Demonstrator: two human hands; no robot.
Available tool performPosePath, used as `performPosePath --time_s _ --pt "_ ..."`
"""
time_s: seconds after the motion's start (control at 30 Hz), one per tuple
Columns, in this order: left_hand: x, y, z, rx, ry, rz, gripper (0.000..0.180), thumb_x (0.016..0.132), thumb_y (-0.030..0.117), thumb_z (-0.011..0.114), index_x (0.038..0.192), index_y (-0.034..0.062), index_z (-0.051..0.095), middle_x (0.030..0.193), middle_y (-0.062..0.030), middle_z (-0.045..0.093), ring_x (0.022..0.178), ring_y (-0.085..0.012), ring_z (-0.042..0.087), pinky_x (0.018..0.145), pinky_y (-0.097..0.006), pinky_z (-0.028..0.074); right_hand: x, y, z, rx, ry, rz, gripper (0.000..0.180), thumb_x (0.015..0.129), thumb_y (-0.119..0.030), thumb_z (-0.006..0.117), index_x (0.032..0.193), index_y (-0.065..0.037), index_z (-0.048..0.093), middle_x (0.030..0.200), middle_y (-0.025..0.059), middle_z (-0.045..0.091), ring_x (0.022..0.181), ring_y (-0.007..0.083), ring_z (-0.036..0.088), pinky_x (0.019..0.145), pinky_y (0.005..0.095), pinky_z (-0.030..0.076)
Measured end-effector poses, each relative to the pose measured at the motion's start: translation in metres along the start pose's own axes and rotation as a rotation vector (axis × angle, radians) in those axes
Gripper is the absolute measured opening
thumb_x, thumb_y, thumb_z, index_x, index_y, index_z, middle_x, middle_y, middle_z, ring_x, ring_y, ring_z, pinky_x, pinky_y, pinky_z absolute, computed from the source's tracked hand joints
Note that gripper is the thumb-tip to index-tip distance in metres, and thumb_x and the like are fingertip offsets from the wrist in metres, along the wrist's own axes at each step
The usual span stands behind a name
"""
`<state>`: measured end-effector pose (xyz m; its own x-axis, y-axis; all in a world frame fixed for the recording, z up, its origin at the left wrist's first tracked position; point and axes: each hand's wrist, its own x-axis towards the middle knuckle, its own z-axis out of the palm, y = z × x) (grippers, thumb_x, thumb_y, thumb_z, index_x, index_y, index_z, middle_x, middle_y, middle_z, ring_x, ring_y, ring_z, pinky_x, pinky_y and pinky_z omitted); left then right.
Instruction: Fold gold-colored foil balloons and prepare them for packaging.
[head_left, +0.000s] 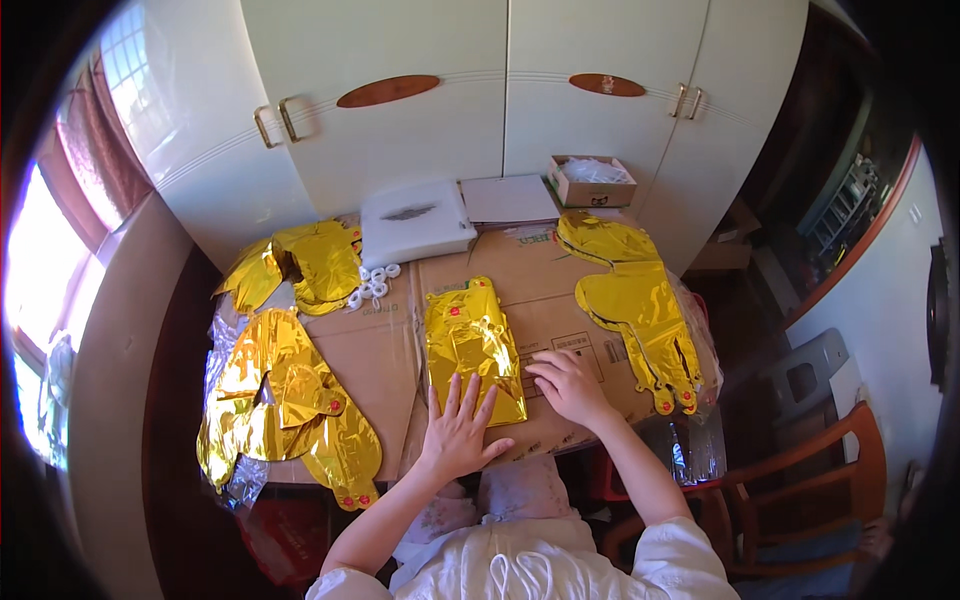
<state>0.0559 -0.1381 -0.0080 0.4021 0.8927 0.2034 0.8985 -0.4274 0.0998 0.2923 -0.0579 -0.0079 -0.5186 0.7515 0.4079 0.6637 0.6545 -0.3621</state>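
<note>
A flat folded gold foil balloon (470, 340) lies in the middle of a brown cardboard sheet (560, 300) that covers the table. My left hand (458, 425) rests flat on the balloon's near end, fingers spread. My right hand (568, 385) lies on the cardboard just right of the balloon, its fingertips touching the foil's right edge. Neither hand grips anything.
More gold foil balloons are heaped at the left (285, 395), at the back left (310, 262) and at the right (635, 300). Small white rings (372, 285), a white bag (415, 220), a white board (508, 198) and a small cardboard box (592, 180) lie behind. White cupboards stand beyond; a wooden chair (800, 480) stands right.
</note>
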Motion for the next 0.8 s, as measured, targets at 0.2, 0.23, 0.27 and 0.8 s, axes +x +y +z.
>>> performPosePath --time_s 0.2,0.23,0.27,0.8 --pt "0.0 -0.001 0.003 0.004 0.015 0.011 0.086 0.086 0.071 0.042 0.148 0.0118 0.038 0.152 -0.0221 0.031 0.144 -0.0442 0.02 0.112 -0.065 0.009 0.014 0.012 0.008 -0.116 -0.182 -0.153 0.04 0.093 -0.029 0.057 0.129 -0.01 0.058 0.141 0.0071 0.051 0.138 0.0273 0.038 0.109 0.0463 0.032" --pt "-0.001 -0.001 0.003 0.007 0.014 0.01 0.085 0.086 0.071 0.042 0.148 0.0122 0.038 0.152 -0.022 0.031 0.144 -0.0442 0.02 0.112 -0.065 0.009 0.017 0.013 0.012 -0.132 -0.189 -0.178 0.04 0.094 -0.031 0.056 0.128 -0.01 0.059 0.141 0.0073 0.051 0.138 0.0271 0.037 0.11 0.0471 0.031" --pt "0.0 -0.001 0.003 0.004 0.008 0.013 0.085 0.086 0.072 0.042 0.148 0.0128 0.038 0.152 -0.0227 0.031 0.144 -0.0449 0.019 0.112 -0.066 0.009 0.018 0.013 0.014 -0.116 -0.229 -0.201 0.039 0.094 -0.03 0.054 0.127 -0.01 0.059 0.141 0.0087 0.05 0.139 0.0291 0.035 0.111 0.0479 0.029" --pt "0.001 -0.001 0.001 -0.016 -0.018 0.035 0.078 0.086 0.071 0.043 0.147 0.0238 0.039 0.153 -0.0198 0.031 0.142 -0.0456 0.022 0.111 -0.067 0.011 0.026 0.001 0.019 -0.182 -0.313 -0.225 0.033 0.09 -0.026 0.054 0.115 -0.01 0.066 0.14 0.0101 0.052 0.139 0.0305 0.035 0.114 0.0554 0.023"
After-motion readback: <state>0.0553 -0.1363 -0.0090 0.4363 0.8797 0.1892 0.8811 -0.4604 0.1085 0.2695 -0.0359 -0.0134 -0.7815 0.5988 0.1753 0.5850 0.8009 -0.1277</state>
